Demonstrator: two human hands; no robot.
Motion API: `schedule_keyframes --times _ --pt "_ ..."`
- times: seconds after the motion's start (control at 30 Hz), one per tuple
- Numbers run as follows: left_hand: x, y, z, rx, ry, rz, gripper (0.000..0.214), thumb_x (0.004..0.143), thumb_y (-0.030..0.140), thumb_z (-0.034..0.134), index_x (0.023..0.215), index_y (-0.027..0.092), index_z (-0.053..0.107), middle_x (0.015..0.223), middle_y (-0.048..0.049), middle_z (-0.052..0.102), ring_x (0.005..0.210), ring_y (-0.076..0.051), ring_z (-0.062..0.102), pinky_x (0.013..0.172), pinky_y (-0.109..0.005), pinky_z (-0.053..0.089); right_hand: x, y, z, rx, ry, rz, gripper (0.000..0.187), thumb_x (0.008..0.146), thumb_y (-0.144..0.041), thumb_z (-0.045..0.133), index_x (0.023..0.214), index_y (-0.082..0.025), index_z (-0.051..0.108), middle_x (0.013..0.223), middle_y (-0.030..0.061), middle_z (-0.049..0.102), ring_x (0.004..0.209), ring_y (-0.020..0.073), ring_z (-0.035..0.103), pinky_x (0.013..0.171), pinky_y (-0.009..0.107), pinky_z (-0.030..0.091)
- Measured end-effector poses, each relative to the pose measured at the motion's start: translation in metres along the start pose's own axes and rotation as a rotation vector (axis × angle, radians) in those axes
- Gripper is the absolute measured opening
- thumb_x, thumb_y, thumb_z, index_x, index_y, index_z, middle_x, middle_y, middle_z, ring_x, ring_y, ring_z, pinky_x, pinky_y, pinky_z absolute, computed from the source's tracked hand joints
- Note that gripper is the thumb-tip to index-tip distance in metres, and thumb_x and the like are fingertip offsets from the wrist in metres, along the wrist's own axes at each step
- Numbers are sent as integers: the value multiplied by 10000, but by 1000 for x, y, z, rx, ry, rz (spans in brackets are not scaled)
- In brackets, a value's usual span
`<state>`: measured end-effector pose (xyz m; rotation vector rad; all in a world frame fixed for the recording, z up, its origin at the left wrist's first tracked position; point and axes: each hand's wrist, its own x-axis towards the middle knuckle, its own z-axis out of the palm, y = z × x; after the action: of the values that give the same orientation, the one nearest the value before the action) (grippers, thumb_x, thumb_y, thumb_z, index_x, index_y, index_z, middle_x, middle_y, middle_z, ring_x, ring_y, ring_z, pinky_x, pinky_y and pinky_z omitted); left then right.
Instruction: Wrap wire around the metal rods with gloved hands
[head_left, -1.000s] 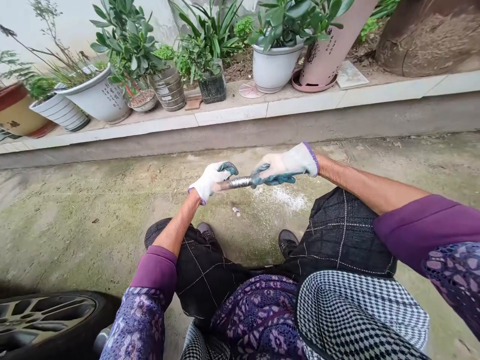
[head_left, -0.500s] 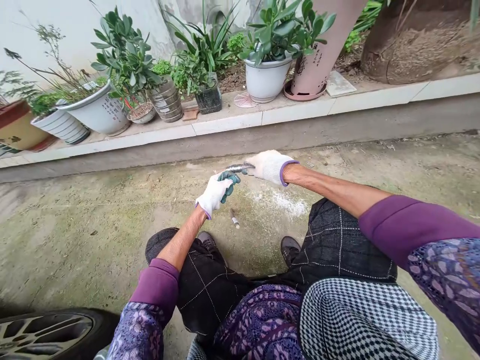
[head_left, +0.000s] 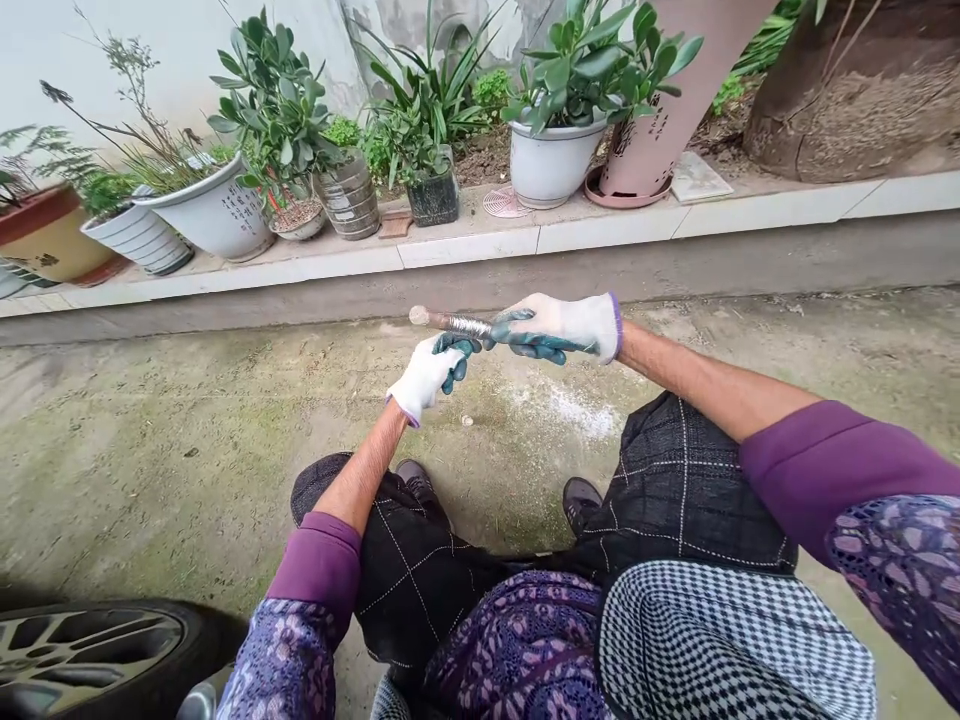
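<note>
My left hand [head_left: 442, 365], in a white glove with green-coated fingers, is closed around a short wooden stick [head_left: 439, 318] wrapped in shiny silver wire or foil. The stick's pale round end points left, beyond my left fingers. My right hand [head_left: 551, 325], gloved alike, is at the wrapped right end, with thumb above and fingers curled below. Its fingertips seem to pinch that end, which they partly hide. On the ground below my left hand lies a small pale round piece [head_left: 466, 420].
White powder [head_left: 585, 410] is scattered on the concrete [head_left: 225, 420] between my feet and a low tiled ledge [head_left: 465, 248]. Potted plants, including a white pot [head_left: 555, 165], line the ledge. A car wheel [head_left: 90, 650] stands at lower left, and a checked cap brim [head_left: 735, 640] covers my lower right.
My right hand has rolled over and shifted slightly right, showing its green palm side. The stick has swung out, so its pale left end now shows. The camera view has shifted slightly.
</note>
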<state>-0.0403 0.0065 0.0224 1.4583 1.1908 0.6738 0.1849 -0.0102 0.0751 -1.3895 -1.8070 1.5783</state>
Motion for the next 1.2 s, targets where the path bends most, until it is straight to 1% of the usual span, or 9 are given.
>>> schedule_keyframes --times 0.1,0.2,0.33,0.43,0.57,0.73,0.87,1.03,1.2 --pt "1 0 3 166 -77 19 171 776 220 579 893 155 685 559 39 541 450 -76 425 427 -194 329 -13 11 -5 -62 -175 27 478 833 -555 713 1094 -155 728 563 -53 515 408 52 399 363 195 303" --pt "2 -2 9 246 -157 117 189 701 148 564 829 150 703 712 5 657 631 -98 556 585 -192 436 -17 26 -4 -270 -243 126 429 814 -540 719 1031 -171 751 540 -49 520 418 67 403 383 214 286" --pt "0 -4 18 338 -148 34 229 697 145 524 829 153 710 600 30 594 552 -93 495 534 -193 396 -5 40 5 -668 -118 178 218 803 -410 714 763 -196 732 520 -8 547 478 112 440 456 272 294" --pt "-3 -3 25 362 -129 -53 193 722 165 523 822 159 689 502 57 500 441 -77 395 443 -195 311 8 43 8 -855 12 193 205 798 -380 705 679 -213 699 557 33 577 545 167 502 525 326 323" --pt "-3 -2 28 218 -64 -91 82 745 239 569 766 175 616 478 70 449 384 -63 326 372 -196 242 19 39 7 -963 137 109 240 857 -431 628 839 -220 741 767 102 695 684 239 608 600 363 381" --pt "-2 3 14 -59 1 54 160 726 285 593 820 164 642 483 81 412 366 -55 300 330 -190 212 28 23 1 -1027 284 20 394 933 -500 510 1121 -226 722 912 112 731 776 256 649 632 353 398" --pt "-5 6 3 -152 33 105 213 732 313 596 871 162 650 498 74 452 373 -55 335 329 -178 246 34 8 1 -933 357 7 387 936 -500 528 1110 -210 715 887 82 716 741 207 614 613 318 375" --pt "-8 5 -3 -166 -43 85 222 737 318 594 887 163 646 490 74 455 376 -61 346 332 -176 273 29 -5 6 -495 320 55 304 951 -425 565 1042 -170 703 670 -3 583 512 95 453 492 255 352" --pt "-6 3 -6 -38 -55 72 190 769 293 570 875 157 648 521 59 484 389 -65 378 343 -181 304 12 -3 5 -130 137 -11 352 916 -473 641 1056 -153 681 586 -51 481 425 56 363 362 202 318"
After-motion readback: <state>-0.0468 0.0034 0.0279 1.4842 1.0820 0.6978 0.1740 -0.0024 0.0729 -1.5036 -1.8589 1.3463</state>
